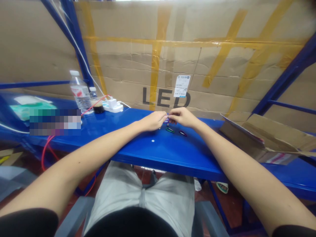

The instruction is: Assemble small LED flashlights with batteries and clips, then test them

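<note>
My left hand [154, 120] and my right hand [183, 117] meet above the far part of the blue table [158, 151]. Their fingers are closed together around a small shiny purple object [166, 121]. It is partly hidden by the fingers, and its kind is too small to make out. Just below the fingertips lies a green carabiner [170, 130] on the table. To the right of it, under my right hand, is a dark reddish-purple carabiner [183, 133]. A small white spot [153, 141] shows on the tabletop nearer to me.
An open cardboard box [261, 138] stands at the right. At the left are a water bottle [80, 93], a cup of dark liquid [98, 107], a white power strip [116, 107] and a red cable [44, 154]. A large carton [128, 65] rises behind the table.
</note>
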A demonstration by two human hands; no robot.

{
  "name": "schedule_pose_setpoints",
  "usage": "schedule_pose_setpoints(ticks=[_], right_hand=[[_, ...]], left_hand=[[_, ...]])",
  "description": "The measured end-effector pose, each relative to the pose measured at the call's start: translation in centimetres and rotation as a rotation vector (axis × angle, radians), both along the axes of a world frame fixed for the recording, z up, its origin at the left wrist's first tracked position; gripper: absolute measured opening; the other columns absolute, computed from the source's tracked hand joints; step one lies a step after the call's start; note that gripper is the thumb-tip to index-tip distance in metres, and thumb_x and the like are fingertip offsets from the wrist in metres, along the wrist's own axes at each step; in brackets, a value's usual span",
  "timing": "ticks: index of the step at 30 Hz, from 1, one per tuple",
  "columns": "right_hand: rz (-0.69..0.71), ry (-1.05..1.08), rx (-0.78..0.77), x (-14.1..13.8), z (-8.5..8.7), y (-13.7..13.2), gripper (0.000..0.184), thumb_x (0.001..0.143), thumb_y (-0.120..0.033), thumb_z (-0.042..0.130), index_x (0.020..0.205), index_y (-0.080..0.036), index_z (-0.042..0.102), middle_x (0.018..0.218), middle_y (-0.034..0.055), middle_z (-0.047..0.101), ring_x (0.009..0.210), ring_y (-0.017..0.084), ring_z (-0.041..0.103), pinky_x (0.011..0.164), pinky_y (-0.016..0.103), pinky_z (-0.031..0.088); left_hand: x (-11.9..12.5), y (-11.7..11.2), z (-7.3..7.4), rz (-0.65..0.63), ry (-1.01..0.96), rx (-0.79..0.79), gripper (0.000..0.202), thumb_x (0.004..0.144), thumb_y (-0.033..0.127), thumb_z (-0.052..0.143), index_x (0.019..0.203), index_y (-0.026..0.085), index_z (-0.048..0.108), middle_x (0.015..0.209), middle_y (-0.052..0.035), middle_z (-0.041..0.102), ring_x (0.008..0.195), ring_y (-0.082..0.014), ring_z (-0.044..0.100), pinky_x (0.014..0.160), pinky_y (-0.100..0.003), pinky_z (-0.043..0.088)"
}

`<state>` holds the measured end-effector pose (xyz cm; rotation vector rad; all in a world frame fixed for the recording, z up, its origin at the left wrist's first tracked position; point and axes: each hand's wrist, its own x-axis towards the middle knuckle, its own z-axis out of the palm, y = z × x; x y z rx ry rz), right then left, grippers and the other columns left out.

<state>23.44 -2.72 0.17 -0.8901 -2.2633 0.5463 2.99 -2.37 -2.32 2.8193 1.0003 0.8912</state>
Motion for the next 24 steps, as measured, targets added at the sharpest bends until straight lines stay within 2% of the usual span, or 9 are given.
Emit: schedule_pose_setpoints(ticks=[4, 10, 14, 17, 21, 24], right_hand=[[-0.014, -0.064, 0.058, 0.0, 0.0, -0.1, 0.020, 0.081, -0.031, 0.061, 0.067, -0.017, 0.065, 0.062, 0.0012, 0.067, 0.055, 0.014, 0.057, 0.057, 0.026, 0.045], [0.019, 0.008, -0.078, -0.2, 0.0, -0.3, 0.023, 0.081, -0.035, 0.063, 0.065, -0.018, 0.063, 0.060, 0.0016, 0.067, 0.055, 0.015, 0.059, 0.058, 0.028, 0.049], [0.037, 0.031, -0.116, -0.2, 0.1, -0.3, 0.023, 0.079, -0.035, 0.064, 0.065, -0.018, 0.062, 0.060, 0.0017, 0.066, 0.053, 0.015, 0.058, 0.056, 0.028, 0.049], [0.020, 0.022, -0.107, -0.1, 0.0, -0.1, 0.022, 0.078, -0.035, 0.065, 0.064, -0.018, 0.062, 0.059, 0.0015, 0.066, 0.052, 0.014, 0.058, 0.054, 0.027, 0.048], [-0.010, 0.034, -0.111, 0.2, -0.3, 0.3, 0.019, 0.077, -0.033, 0.064, 0.066, -0.018, 0.063, 0.060, 0.0017, 0.067, 0.053, 0.014, 0.058, 0.054, 0.028, 0.049], [-0.013, 0.012, -0.124, 0.2, -0.4, 0.3, 0.016, 0.076, -0.031, 0.063, 0.068, -0.017, 0.065, 0.061, 0.0022, 0.067, 0.053, 0.014, 0.059, 0.054, 0.028, 0.049]], left_hand=[[0.2, 0.1, 0.0, 0.024, 0.062, 0.064, 0.029, 0.100, 0.028, 0.038, 0.088, 0.016, 0.061, 0.089, -0.0105, 0.068, 0.084, -0.0217, 0.064, 0.079, -0.033, 0.048], [-0.1, -0.5, 0.4, -0.005, 0.014, 0.103, 0.021, 0.098, 0.027, 0.044, 0.097, 0.015, 0.062, 0.095, -0.0113, 0.071, 0.086, -0.0234, 0.066, 0.077, -0.034, 0.048], [0.0, -1.1, 0.6, 0.013, 0.021, 0.086, 0.019, 0.098, 0.028, 0.045, 0.098, 0.016, 0.060, 0.092, -0.0110, 0.070, 0.082, -0.0231, 0.065, 0.073, -0.033, 0.048], [0.4, -1.1, 0.5, 0.059, 0.016, 0.047, 0.024, 0.099, 0.030, 0.042, 0.095, 0.016, 0.060, 0.090, -0.0111, 0.069, 0.081, -0.0229, 0.064, 0.074, -0.035, 0.048], [1.0, -0.2, 0.0, 0.134, 0.094, 0.033, 0.032, 0.099, 0.023, 0.034, 0.086, 0.013, 0.062, 0.090, -0.0149, 0.065, 0.084, -0.0259, 0.062, 0.082, -0.040, 0.048], [1.2, 0.4, -0.3, 0.152, 0.147, 0.038, 0.033, 0.099, 0.022, 0.035, 0.088, 0.012, 0.063, 0.093, -0.0174, 0.063, 0.087, -0.0282, 0.061, 0.084, -0.042, 0.048]])
